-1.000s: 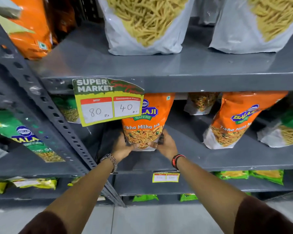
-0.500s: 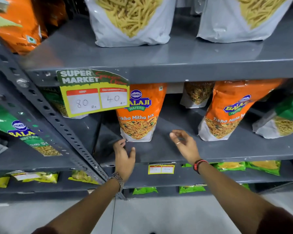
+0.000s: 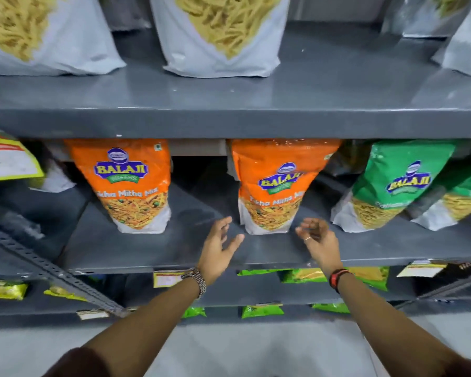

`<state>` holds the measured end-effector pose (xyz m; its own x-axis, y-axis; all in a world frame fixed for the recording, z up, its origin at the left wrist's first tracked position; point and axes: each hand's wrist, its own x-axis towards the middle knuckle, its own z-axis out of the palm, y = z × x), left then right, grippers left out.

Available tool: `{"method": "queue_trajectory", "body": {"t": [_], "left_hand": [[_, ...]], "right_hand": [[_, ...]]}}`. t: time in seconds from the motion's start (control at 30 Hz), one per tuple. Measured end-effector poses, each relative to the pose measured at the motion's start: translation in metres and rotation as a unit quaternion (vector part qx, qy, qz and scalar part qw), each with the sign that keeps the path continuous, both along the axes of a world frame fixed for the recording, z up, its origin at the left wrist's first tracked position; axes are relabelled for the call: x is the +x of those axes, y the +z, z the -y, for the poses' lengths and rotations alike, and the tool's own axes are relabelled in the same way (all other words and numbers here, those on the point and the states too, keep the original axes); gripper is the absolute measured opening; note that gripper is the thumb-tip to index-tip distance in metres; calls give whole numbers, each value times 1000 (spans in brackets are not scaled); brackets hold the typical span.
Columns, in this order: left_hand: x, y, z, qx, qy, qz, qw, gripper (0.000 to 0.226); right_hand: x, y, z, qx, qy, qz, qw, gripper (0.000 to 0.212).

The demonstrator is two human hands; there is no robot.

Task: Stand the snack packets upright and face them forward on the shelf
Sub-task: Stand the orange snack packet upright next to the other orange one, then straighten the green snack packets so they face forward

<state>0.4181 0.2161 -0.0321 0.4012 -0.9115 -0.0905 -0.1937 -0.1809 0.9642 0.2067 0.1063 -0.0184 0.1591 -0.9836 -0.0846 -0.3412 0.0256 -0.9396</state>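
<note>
Two orange Balaji snack packets stand on the grey middle shelf [image 3: 147, 254]. The left orange packet [image 3: 131, 186] is upright and faces forward. The right orange packet [image 3: 275, 186] leans a little to the right. My left hand [image 3: 218, 248] hovers open just left of that packet's base. My right hand [image 3: 316, 238], fingers loosely curled and empty, is just right of its base. Neither hand touches it. A green packet [image 3: 389, 186] leans at the right, with another green one [image 3: 457, 200] partly behind it.
White packets of yellow sticks [image 3: 220, 36] stand on the shelf above. A yellow price tag [image 3: 8, 159] hangs at the left edge. A slotted upright [image 3: 52, 270] crosses at lower left. Green and yellow packets [image 3: 302, 276] lie on lower shelves.
Both hands let go of the left orange packet and moved right to either side of the second orange packet. The view shifted right as well.
</note>
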Motion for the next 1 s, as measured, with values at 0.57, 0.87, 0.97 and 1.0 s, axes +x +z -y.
{"method": "queue_trajectory", "body": {"t": [0.57, 0.87, 0.97, 1.0], "left_hand": [[-13, 27, 49, 7, 71, 22, 997, 71], [9, 34, 49, 84, 32, 88, 992, 70], [4, 21, 37, 147, 35, 119, 981, 64], [2, 15, 33, 156, 36, 129, 979, 61]], "right_hand": [[26, -1, 43, 37, 155, 4, 987, 74], [38, 0, 29, 26, 128, -30, 991, 76], [22, 0, 23, 11, 100, -60, 993, 73], [14, 0, 21, 4, 89, -65, 994, 67]]}}
